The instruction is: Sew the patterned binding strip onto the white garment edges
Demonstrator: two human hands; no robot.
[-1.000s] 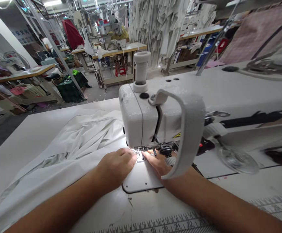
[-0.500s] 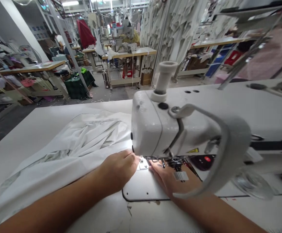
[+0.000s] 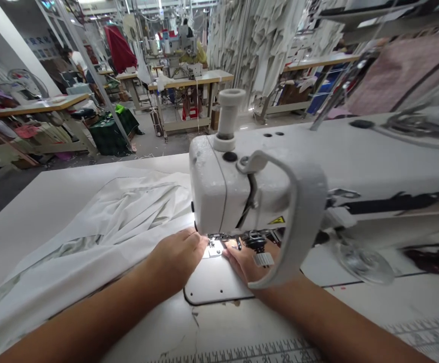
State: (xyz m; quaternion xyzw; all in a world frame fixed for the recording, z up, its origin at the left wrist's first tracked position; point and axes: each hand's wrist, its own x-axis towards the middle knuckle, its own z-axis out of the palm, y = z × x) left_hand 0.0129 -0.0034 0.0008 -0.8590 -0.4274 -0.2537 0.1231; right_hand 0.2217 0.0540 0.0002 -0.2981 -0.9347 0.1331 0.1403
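Observation:
A white sewing machine (image 3: 242,186) stands on the white table (image 3: 34,201). White fabric (image 3: 102,227) lies spread to its left. My left hand (image 3: 176,257) rests on the fabric's edge right beside the presser foot (image 3: 215,246), fingers curled and pressed together. My right hand (image 3: 244,262) lies on the metal plate (image 3: 212,280) under the machine head, fingers reaching toward the needle area; a grey guard (image 3: 298,217) hides part of it. What the fingertips hold is hidden.
A ruler strip (image 3: 265,350) runs along the table's near edge. A clear disc (image 3: 363,259) hangs at the machine's right. Beyond the table are other sewing tables (image 3: 189,80), hanging white fabric (image 3: 265,40), and a person (image 3: 75,63) at the far left.
The view shifted between frames; both hands stay at the presser foot with the fabric's edge, hardly moved.

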